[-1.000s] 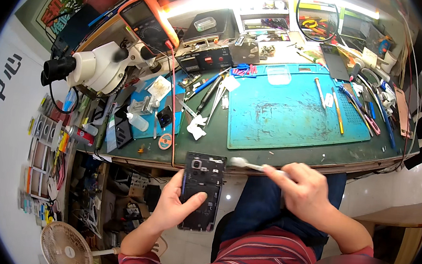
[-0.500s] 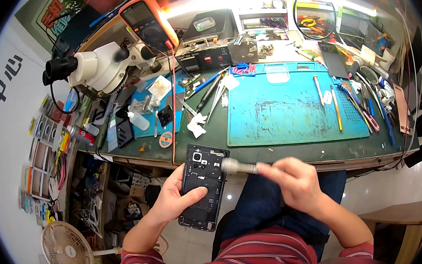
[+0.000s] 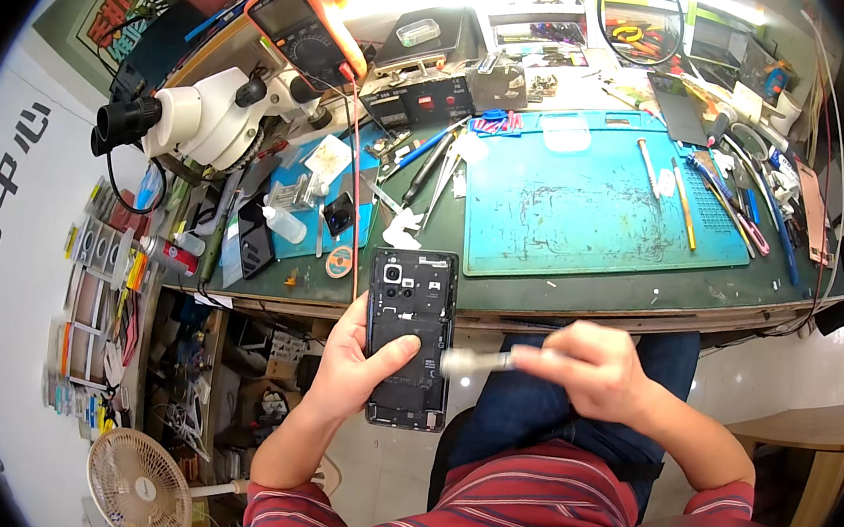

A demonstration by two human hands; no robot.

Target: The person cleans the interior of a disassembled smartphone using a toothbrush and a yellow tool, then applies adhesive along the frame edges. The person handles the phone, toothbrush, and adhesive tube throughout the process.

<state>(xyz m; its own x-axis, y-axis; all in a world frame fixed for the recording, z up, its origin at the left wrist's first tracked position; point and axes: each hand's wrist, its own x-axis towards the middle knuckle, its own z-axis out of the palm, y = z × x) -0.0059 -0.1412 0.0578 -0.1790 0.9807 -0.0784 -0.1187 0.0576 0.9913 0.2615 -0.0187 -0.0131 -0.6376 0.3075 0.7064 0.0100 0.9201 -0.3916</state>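
Note:
An opened smartphone (image 3: 402, 394), its back cover off and its dark inner parts and camera lenses showing, stands near the bench's front edge. Gripping its left side, my left hand (image 3: 345, 367) has the thumb laid across the middle and the fingers hidden behind. My right hand (image 3: 593, 369) is closed around the handle of a brush (image 3: 471, 363) with a pale, blurred head. That head is at the phone's right edge, a little below mid-height; whether it touches cannot be made out.
Beyond the phone lies a blue work mat (image 3: 587, 218) with screwdrivers. On the left stand a white microscope (image 3: 203, 124), an orange multimeter (image 3: 307, 33) and a squeeze bottle (image 3: 285, 223). The green bench's front edge (image 3: 578, 320) runs just past my hands. A fan (image 3: 139, 488) stands lower left.
The phone has moved up and away from me in my left hand. The brush has dropped from beside the phone's upper part to beside its lower half.

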